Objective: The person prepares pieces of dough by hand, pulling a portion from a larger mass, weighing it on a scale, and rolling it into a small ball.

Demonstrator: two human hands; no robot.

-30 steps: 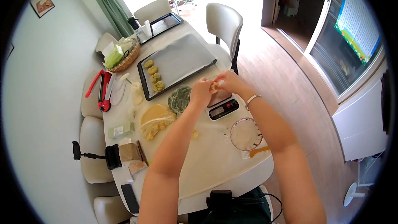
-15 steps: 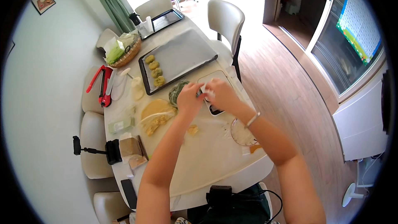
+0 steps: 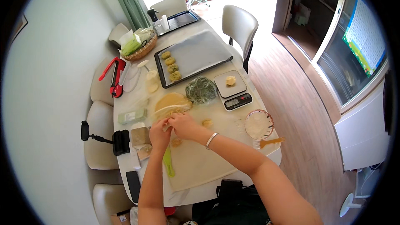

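My left hand (image 3: 159, 135) and my right hand (image 3: 185, 126) meet at the near edge of a yellow dough mass (image 3: 171, 101) that is partly under clear plastic wrap. The fingers of both hands are bent and pressed together; whatever is between them is hidden. Small dough pieces lie close by, one piece (image 3: 207, 123) beyond my right wrist and another piece (image 3: 177, 142) below the hands. A yellow dough lump (image 3: 231, 81) sits on the plate of a white kitchen scale (image 3: 238, 101). Left of the scale is a dark green mass wrapped in plastic (image 3: 201, 90).
A paper-lined baking tray (image 3: 200, 54) carries several greenish-yellow dough balls at its left end. To the right are a bowl of white powder (image 3: 259, 125) and a brush (image 3: 271, 141). A green-handled tool (image 3: 168, 162) lies near my left forearm. A phone holder (image 3: 121, 142) stands at the left edge.
Both hands have moved from above the scale, left and nearer, to the yellow dough. The scale and the lump on it now show uncovered. The whole view has shifted slightly.
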